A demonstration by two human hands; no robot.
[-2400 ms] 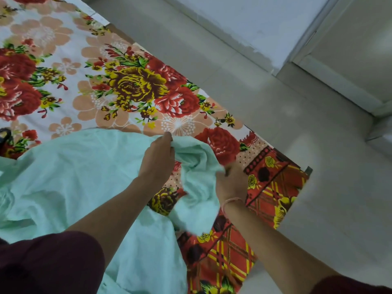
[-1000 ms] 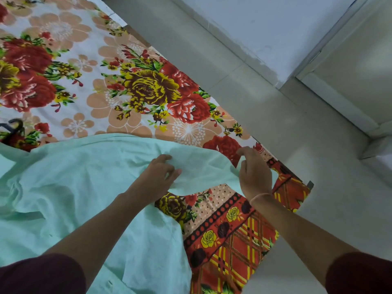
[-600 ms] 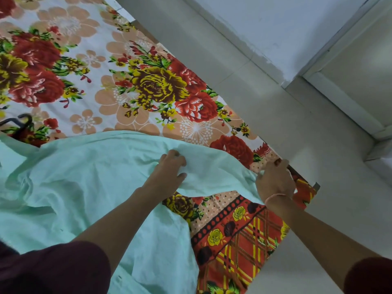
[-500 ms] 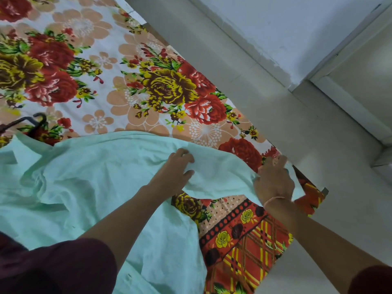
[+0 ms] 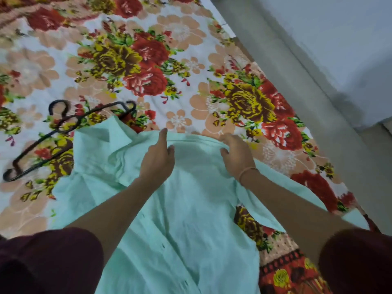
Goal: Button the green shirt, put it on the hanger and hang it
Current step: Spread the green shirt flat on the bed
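Note:
The pale green shirt (image 5: pixel 186 219) lies spread on the bed, its collar pointing up-left near the hanger. My left hand (image 5: pixel 158 161) pinches the shirt's upper edge near the middle. My right hand (image 5: pixel 237 155) grips the same edge a little to the right, with cloth bunched under its fingers. A black hanger (image 5: pixel 63 128) lies flat on the bed to the left, its lower end tucked under the collar. A row of small buttons shows on the cloth below my left forearm.
The floral bedsheet (image 5: pixel 148 60) covers the bed all around the shirt. The bed's right edge runs diagonally beside a grey tiled floor (image 5: pixel 307 81) and a pale wall (image 5: pixel 350 28).
My view has swung left, bringing the hanger into sight. My right hand has come in from the shirt's far right corner toward the middle. My left hand has stayed on the upper edge.

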